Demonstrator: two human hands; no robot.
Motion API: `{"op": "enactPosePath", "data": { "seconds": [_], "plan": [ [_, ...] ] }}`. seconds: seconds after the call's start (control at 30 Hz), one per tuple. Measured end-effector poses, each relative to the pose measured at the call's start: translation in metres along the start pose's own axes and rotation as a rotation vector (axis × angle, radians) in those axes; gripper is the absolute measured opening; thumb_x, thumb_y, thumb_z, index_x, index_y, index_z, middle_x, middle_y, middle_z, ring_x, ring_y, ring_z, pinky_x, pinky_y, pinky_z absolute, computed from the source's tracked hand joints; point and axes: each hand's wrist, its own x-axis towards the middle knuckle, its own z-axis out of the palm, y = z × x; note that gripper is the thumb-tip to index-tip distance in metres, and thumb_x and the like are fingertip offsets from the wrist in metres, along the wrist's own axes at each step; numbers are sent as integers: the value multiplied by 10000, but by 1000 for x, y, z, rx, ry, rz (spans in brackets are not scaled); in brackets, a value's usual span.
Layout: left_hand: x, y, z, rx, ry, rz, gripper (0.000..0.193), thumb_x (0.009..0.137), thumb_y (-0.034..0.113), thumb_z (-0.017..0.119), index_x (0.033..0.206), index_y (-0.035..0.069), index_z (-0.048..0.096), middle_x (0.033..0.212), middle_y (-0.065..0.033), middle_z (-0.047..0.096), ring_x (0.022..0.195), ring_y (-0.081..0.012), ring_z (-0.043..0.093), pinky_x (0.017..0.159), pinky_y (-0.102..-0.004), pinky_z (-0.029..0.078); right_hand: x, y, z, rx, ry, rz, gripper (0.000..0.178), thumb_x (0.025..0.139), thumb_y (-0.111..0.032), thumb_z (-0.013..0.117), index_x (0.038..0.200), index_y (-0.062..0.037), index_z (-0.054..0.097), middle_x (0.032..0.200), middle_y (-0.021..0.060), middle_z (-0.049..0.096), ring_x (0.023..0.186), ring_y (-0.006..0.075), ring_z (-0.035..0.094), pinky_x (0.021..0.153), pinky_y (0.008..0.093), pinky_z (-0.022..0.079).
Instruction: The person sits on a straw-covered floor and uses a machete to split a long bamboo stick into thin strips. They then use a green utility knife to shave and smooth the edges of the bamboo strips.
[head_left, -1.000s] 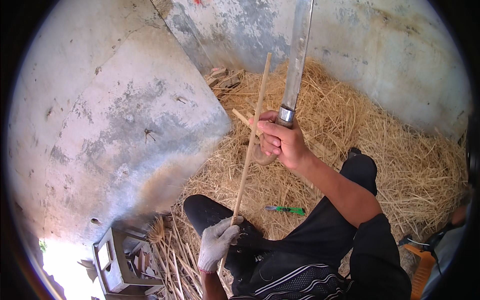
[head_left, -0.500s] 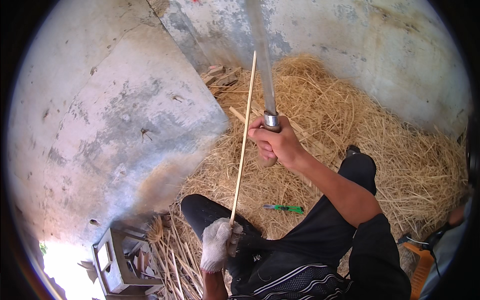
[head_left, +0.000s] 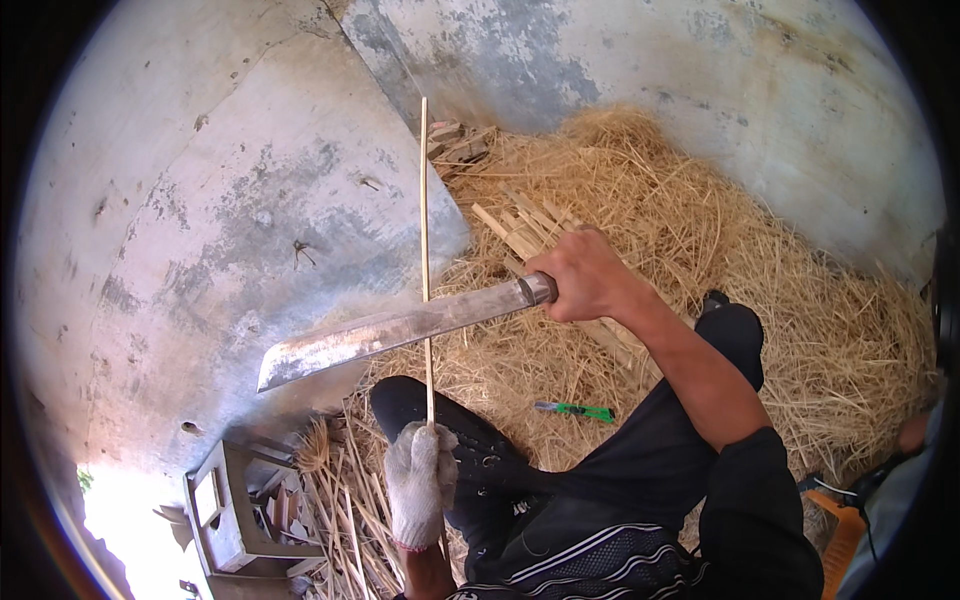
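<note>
My left hand (head_left: 420, 480), in a white work glove, grips the lower end of a thin pale bamboo stick (head_left: 425, 230) that stands nearly upright. My right hand (head_left: 588, 276), bare, holds the handle of a long machete (head_left: 390, 330). Its blade lies almost level, pointing left, and crosses the stick a little above my gloved hand. Whether the edge touches the stick I cannot tell. I sit on straw with my legs in dark trousers (head_left: 640, 490).
A heap of straw and bamboo shavings (head_left: 720, 250) covers the floor against grey concrete walls (head_left: 220, 220). Several cut bamboo strips (head_left: 525, 228) lie behind the machete. A small green-handled tool (head_left: 577, 410) lies by my knee. A low stool (head_left: 235, 510) and loose sticks stand at lower left.
The machete swung from upright down to nearly level, its blade now pointing left across the stick. The stick turned more upright. My left hand kept its grip.
</note>
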Motion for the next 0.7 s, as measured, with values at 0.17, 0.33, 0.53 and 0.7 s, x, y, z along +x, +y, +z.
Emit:
{"op": "enactPosePath", "data": {
  "seconds": [0.17,0.33,0.53,0.7],
  "plan": [
    [-12,-7,3,-20,42,-31,336,1004,349,541,859,51,598,528,20,457,387,-61,388,344,-216,275,3,8,27,-16,43,-32,59,579,-167,661,632,-154,637,477,17,531,439,225,524,497,370,435],
    [-47,-29,-4,105,31,-188,291,993,276,555,838,37,614,539,22,462,410,-57,400,374,-219,299,37,54,18,-18,-61,764,128,726,-217,651,789,-111,685,552,-17,479,494,136,497,458,354,417],
    [-47,-33,-22,111,80,-92,239,966,222,589,890,-1,627,555,-24,538,410,-74,447,382,-226,342,23,84,3,221,372,825,164,828,-119,579,672,-67,573,515,-2,445,440,105,407,407,335,306],
    [-33,-31,-15,141,149,-61,179,937,172,629,863,10,608,578,-48,593,406,-88,493,382,-221,377,15,39,16,422,466,462,261,848,-106,616,612,-76,507,492,10,455,421,113,396,435,332,281]
  ]
}}
